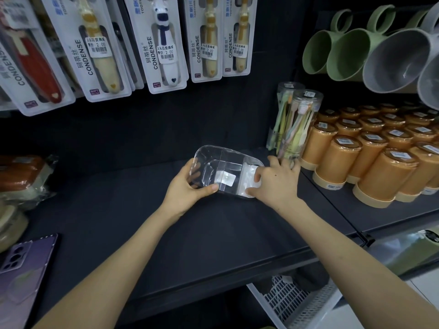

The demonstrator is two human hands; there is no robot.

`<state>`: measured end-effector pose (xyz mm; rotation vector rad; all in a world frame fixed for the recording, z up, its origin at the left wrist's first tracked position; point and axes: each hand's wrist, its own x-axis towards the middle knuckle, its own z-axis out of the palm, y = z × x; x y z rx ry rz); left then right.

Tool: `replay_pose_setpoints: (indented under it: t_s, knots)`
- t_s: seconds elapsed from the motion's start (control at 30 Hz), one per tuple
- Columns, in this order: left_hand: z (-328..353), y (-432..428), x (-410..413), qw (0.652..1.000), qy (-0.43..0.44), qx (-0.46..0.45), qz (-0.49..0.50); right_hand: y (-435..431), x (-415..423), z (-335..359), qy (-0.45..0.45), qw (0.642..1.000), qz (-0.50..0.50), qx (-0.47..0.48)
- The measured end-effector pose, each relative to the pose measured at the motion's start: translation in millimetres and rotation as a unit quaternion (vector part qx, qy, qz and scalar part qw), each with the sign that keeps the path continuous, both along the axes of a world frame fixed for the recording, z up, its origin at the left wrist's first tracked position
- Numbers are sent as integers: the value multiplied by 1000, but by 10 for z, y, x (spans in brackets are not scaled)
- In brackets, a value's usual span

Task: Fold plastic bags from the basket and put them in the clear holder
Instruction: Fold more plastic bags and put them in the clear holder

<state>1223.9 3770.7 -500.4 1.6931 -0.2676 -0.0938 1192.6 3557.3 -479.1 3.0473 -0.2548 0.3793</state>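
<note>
Clear plastic is glinting mid-shelf: the clear holder [221, 150] is sitting on the dark shelf [213, 233], and the left hand [187, 186] is gripping its left end, thumb along the front wall. Over on the right, the right hand [275, 181] is pinching a folded white bag [248, 176] lying in the holder's right compartment. Below the shelf edge, the white basket [292, 302] is peeking out.
</note>
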Motion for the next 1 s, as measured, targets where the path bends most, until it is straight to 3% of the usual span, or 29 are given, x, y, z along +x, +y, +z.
replay_pose_setpoints:
  t_s: [0.2, 0.33, 0.43, 0.63, 0.83, 1.0]
  knots:
    - [12, 8, 17, 1000, -9, 18, -11, 8, -14, 39, -82, 996, 37, 14]
    - [12, 2, 23, 1000, -17, 17, -4, 48, 43, 19, 16, 999, 12, 29]
    - [24, -12, 30, 1000, -18, 24, -4, 28, 37, 32, 21, 999, 7, 49]
    - [79, -88, 78, 999, -6, 37, 7, -158, -402, -36, -124, 986, -14, 113]
    - [212, -253, 166, 997, -3, 75, 9, -279, -886, -579, -102, 990, 9, 93]
    - [233, -321, 254, 993, 0, 114, 19, -225, -942, -645, -106, 988, 16, 115]
